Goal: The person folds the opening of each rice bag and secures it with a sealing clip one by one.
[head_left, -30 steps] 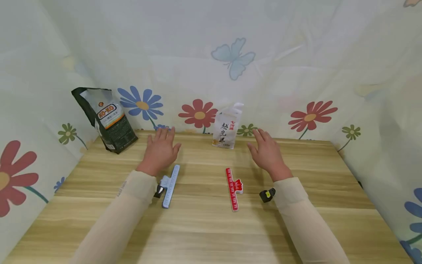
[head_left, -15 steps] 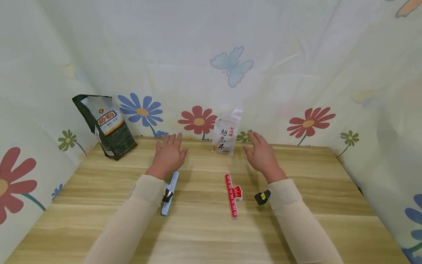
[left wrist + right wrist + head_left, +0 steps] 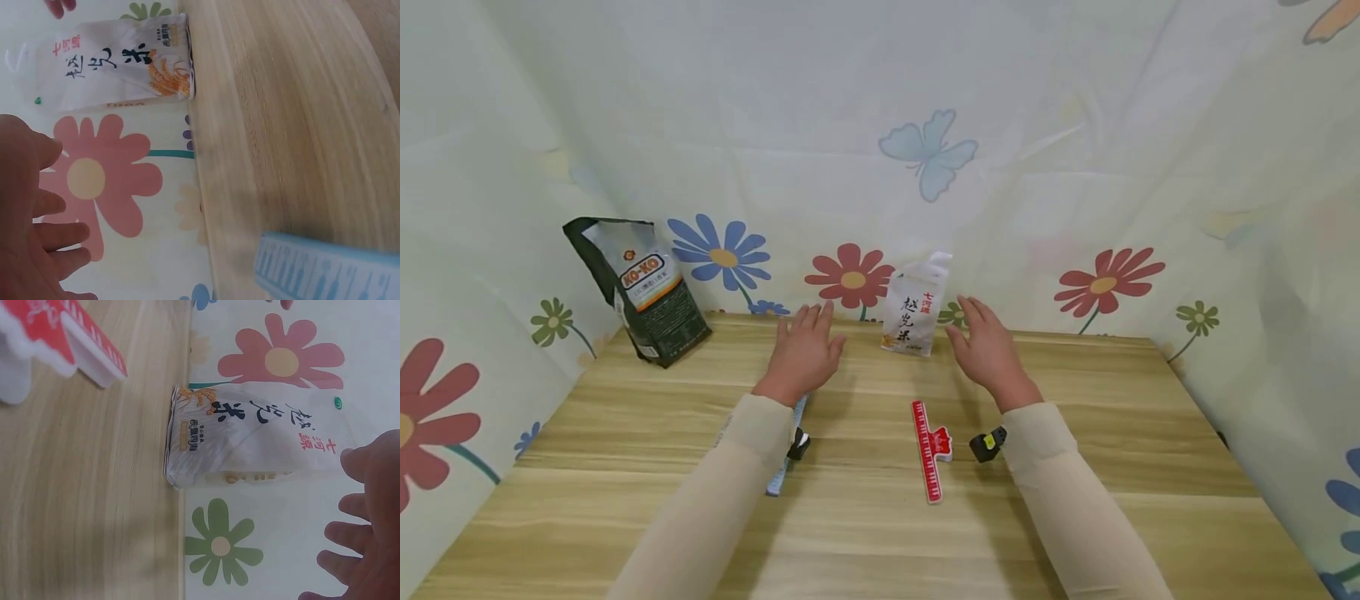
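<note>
A small white rice bag (image 3: 913, 307) with black and red lettering stands upright at the back of the table, between both hands. To its left my left hand (image 3: 803, 350) hovers with fingers spread and holds nothing. My right hand (image 3: 988, 350), also holding nothing, is just right of the bag, its fingers extended. Under the left wrist lies a light blue sealing clip (image 3: 778, 477), partly hidden by the sleeve; its ruler-like bar shows in the left wrist view. A red sealing clip (image 3: 928, 454) lies in front of the bag, nearer the right hand.
A tall dark green and silver KO-KO bag (image 3: 651, 292) leans at the back left corner of the wooden table (image 3: 865, 542). A flower-printed curtain (image 3: 1015, 208) closes off the back and sides. Each wrist wears a small black camera (image 3: 987, 444).
Both hands have moved inward toward the white rice bag, the left one farther. The left sleeve now covers more of the blue clip. The view has tipped slightly upward.
</note>
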Available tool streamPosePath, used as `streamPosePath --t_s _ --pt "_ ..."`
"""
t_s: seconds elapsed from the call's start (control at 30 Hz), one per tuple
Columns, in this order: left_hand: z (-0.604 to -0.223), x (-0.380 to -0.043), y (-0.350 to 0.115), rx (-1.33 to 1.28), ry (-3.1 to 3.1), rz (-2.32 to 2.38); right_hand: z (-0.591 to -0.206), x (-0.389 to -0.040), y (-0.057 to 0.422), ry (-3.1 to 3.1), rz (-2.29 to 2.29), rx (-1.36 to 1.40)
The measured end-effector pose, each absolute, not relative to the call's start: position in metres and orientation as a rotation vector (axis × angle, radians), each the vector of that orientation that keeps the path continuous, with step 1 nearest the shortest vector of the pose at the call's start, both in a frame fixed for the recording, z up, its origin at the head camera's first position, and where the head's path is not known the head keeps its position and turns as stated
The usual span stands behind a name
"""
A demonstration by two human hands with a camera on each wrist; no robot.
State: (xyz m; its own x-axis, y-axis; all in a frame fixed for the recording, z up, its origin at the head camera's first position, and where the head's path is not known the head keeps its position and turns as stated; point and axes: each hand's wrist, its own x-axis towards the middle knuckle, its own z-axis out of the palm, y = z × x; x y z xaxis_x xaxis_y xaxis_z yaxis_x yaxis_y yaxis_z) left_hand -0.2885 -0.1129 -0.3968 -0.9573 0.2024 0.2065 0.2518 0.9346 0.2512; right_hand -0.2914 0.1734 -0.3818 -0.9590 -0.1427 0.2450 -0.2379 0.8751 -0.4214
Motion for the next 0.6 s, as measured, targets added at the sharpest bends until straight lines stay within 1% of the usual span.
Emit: streamPosePath --t_s 0.6 --pt "-0.4 -0.308 -0.082 -0.403 -2.877 -0.542 -0.375 -0.305 0.159 -2.825 0.934 0.242"
